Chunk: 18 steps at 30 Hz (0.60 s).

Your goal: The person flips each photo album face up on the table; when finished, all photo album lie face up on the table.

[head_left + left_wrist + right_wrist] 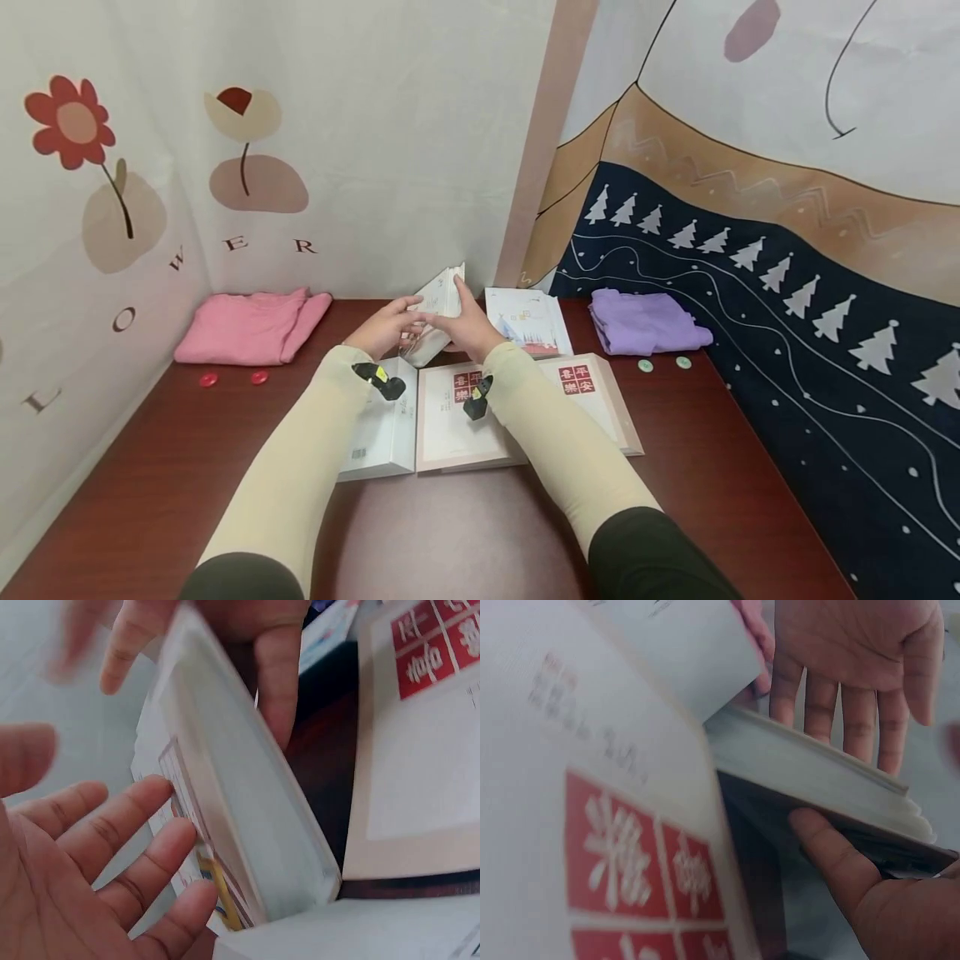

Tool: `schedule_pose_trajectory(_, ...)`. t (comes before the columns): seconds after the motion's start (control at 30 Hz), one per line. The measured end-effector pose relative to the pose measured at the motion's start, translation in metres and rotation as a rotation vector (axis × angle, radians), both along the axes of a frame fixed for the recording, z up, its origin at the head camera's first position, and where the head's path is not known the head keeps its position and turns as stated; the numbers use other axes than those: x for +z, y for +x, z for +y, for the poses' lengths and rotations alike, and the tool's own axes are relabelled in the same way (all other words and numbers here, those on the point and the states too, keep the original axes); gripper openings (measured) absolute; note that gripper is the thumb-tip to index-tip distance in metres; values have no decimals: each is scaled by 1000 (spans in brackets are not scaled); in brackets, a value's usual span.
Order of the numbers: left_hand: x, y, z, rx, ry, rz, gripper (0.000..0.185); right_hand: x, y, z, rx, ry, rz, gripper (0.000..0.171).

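Note:
A thick white book point(441, 292) is held tilted above the back of the table, its page edges point(262, 802) showing in the left wrist view. My right hand point(474, 325) grips it, the thumb point(832, 855) along one cover in the right wrist view. Against the other cover, the left hand point(384, 327) has its fingers spread and fairly straight, fingertips touching or very near it. Below lie a pale book point(386, 437) and cream books with red character squares, one left point(480, 437) and one right point(603, 408), partly hidden by the right forearm.
A white book with a blue and red picture point(528, 321) lies behind the cream books. Folded pink cloth point(251, 329) and two red buttons point(208, 380) are at the left. Purple cloth point(645, 321) and two green buttons point(645, 366) are at the right. Printed curtains point(390, 150) stand behind.

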State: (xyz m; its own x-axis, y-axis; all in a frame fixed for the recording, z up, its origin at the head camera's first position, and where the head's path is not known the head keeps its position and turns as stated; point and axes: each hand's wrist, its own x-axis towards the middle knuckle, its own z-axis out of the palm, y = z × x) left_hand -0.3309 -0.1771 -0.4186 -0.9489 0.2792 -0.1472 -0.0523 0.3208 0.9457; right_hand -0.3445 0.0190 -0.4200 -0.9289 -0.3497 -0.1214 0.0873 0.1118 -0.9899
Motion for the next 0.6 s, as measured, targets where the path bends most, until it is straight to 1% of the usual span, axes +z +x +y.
schedule_pose_trajectory(0.13, -5, -3, -3, -4, -173, 26, 65, -7, -4, 2, -38, 139, 28, 90)
schedule_pose_trajectory(0.23, -7, -5, -9, 5, -311, 41, 65, -9, -6, 4, -86, 243, 91, 92)
schedule_pose_trajectory(0.3, -9, -7, -12, 18, -369, 38, 66, -9, -6, 5, -126, 310, 135, 95)
schedule_pose_trajectory(0.37, -9, -6, -14, 29, -401, 28, 67, -8, -5, 5, -159, 369, 169, 97)
schedule_pose_trajectory(0.43, -8, -4, -15, 38, -408, 13, 69, -7, -4, 5, -178, 411, 181, 97)
schedule_pose_trajectory(0.47, -8, -4, -16, 41, -408, 9, 69, -7, -4, 5, -180, 411, 176, 97)
schedule_pose_trajectory(0.53, -8, -3, -18, 46, -398, 4, 70, -9, -5, 5, -178, 404, 142, 96)
schedule_pose_trajectory(0.6, -9, -2, -20, 57, -380, -2, 70, -11, -7, 7, -173, 377, 85, 95)
